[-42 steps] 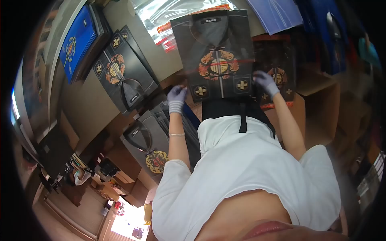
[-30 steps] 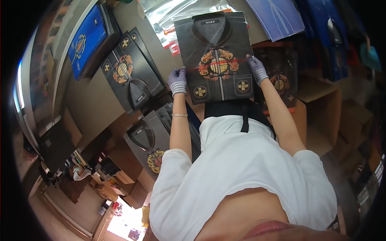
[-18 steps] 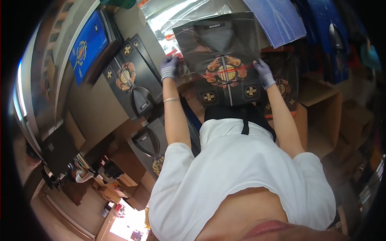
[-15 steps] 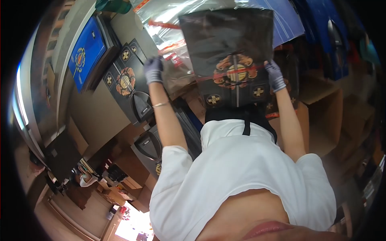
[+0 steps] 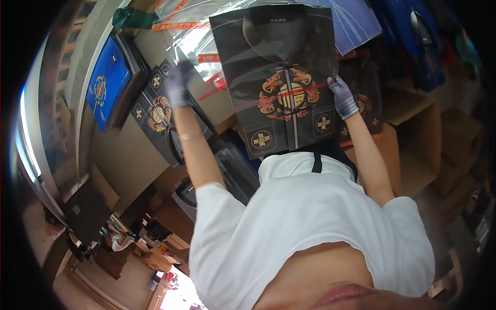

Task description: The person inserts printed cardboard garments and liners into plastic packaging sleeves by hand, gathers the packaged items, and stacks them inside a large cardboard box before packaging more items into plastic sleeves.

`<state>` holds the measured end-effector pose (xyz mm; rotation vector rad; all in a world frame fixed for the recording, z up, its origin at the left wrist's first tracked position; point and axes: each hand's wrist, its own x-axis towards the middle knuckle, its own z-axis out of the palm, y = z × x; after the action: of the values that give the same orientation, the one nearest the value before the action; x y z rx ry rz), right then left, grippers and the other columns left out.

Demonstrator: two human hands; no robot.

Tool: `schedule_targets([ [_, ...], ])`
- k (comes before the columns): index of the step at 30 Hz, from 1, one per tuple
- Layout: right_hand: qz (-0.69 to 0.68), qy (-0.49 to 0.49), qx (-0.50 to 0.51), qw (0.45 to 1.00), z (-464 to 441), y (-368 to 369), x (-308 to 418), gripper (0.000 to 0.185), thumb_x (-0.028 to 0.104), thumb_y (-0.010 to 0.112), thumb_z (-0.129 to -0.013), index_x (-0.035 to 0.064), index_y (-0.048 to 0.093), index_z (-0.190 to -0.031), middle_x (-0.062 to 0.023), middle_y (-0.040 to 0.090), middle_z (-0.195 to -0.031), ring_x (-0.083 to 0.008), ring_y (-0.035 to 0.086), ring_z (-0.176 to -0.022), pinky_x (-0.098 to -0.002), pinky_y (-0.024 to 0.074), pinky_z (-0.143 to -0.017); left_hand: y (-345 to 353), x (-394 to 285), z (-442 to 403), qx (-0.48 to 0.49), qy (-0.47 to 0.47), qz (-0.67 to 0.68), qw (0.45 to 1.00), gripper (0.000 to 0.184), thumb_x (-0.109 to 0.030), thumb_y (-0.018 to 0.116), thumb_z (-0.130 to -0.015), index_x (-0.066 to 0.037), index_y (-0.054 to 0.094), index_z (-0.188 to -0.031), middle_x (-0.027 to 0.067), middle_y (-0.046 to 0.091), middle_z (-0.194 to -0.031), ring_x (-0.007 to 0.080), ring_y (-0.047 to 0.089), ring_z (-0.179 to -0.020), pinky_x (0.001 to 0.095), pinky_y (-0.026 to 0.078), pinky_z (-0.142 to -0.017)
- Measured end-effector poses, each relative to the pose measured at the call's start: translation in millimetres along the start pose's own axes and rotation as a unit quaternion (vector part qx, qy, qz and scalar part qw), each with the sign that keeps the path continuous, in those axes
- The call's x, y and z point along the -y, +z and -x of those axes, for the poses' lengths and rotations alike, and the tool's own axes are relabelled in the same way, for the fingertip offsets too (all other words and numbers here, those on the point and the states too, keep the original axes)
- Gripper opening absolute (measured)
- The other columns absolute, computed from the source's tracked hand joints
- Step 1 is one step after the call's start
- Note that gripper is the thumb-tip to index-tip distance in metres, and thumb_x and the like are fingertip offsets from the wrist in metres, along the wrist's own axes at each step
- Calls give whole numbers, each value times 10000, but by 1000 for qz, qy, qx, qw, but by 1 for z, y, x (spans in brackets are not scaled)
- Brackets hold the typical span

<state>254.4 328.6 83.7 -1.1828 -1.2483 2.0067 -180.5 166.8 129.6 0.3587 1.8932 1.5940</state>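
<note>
A flat black garment-printed pack [image 5: 305,49], in a clear plastic bag with a red stripe, lies before my body. A collar and a round gold-and-orange emblem show on its face. My right hand [image 5: 343,96], in a grey-purple striped glove, grips its right edge, thumb on top. My left hand [image 5: 178,82], gloved alike, is in the air left of the pack, smeared by motion; its fingers cannot be made out. Below it lies a similar black printed piece [image 5: 159,114] on a brown board. Clear plastic bags with red strips [image 5: 209,58] lie between that hand and the pack.
A stack topped by a blue printed piece [image 5: 107,80] stands at left, near a green object [image 5: 133,19]. An open cardboard box [image 5: 413,147] is at right. Blue packs [image 5: 426,57] hang or stand at the upper right. More dark pieces [image 5: 232,168] lie beside my waist.
My left hand has moved left, away from the pack. The pack has shifted slightly left and lies flatter, with its printed collar now plain to see. My right hand keeps its edge grip.
</note>
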Motion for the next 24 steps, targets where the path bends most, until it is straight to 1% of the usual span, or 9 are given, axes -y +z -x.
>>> schedule_targets([
  [3, 37, 15, 24, 999, -1, -4, 3, 280, 186, 535, -875, 38, 557, -1111, 14, 558, -990, -61, 474, -894, -207, 384, -804, 59, 20, 83, 85, -31, -43, 995, 278, -341, 532, -875, -76, 617, -877, -15, 515, -687, 72, 437, -587, 191, 372, -559],
  [4, 56, 17, 46, 997, -3, -7, 4, 287, 192, 532, -876, 41, 551, -1119, 17, 557, -983, -61, 474, -888, -209, 389, -792, 68, 19, 95, 53, -105, -6, 993, 215, -275, 593, -843, -63, 629, -858, -23, 527, -666, 63, 449, -598, 190, 383, -581],
  [6, 97, 30, 93, 990, -4, -12, 9, 301, 203, 526, -879, 45, 540, -1134, 22, 554, -969, -59, 472, -877, -213, 398, -769, 94, 20, 117, -44, -87, 49, 994, 164, -161, 634, -801, -16, 629, -877, -11, 573, -714, 73, 494, -632, 202, 408, -601],
  [9, 158, 15, 40, 987, -14, -10, 21, 323, 217, 517, -883, 49, 516, -1159, 31, 553, -918, -57, 479, -823, -219, 410, -735, 84, 43, 128, -19, -107, 40, 993, 166, -122, 639, -787, 8, 625, -890, 6, 596, -748, 79, 520, -666, 212, 423, -620],
  [11, -30, 86, 59, 994, -57, -15, 31, 352, 228, 523, -879, 22, 512, -1164, 10, 588, -919, -95, 530, -809, -222, 425, -730, 83, 48, 122, -8, -135, 47, 990, 179, -116, 635, -791, 18, 620, -909, 14, 601, -762, 81, 528, -678, 214, 430, -633],
  [12, 47, 50, 17, 997, -78, -10, 25, 327, 222, 545, -866, 11, 543, -1116, -5, 603, -925, -100, 539, -819, -225, 430, -737, 82, 50, 120, -12, -137, 51, 989, 191, -115, 632, -794, 23, 616, -925, 18, 604, -771, 82, 530, -681, 214, 434, -640],
  [15, 234, -72, -57, 968, -84, 10, 17, 274, 189, 618, -816, -16, 608, -998, -51, 639, -936, -102, 562, -849, -226, 434, -774, 87, 55, 126, -97, -50, 41, 993, 216, -101, 615, -810, 43, 598, -970, 27, 607, -800, 84, 540, -697, 213, 445, -663],
  [22, 86, 25, -44, 995, 14, -6, -28, 298, 122, 631, -798, -34, 583, -1048, -62, 635, -923, -105, 561, -869, -226, 439, -796, 56, 84, 202, -154, -60, 10, 986, 214, -47, 585, -824, 55, 576, -1012, 32, 606, -837, 84, 545, -761, 204, 444, -708],
  [24, 99, -102, -65, 988, 51, 14, 34, 282, 112, 623, -804, -38, 585, -1040, -54, 631, -910, -97, 558, -852, -219, 441, -783, 57, 59, 222, -159, 26, -63, 985, 197, -40, 588, -818, 43, 582, -996, 37, 605, -834, 81, 545, -743, 201, 450, -683],
])
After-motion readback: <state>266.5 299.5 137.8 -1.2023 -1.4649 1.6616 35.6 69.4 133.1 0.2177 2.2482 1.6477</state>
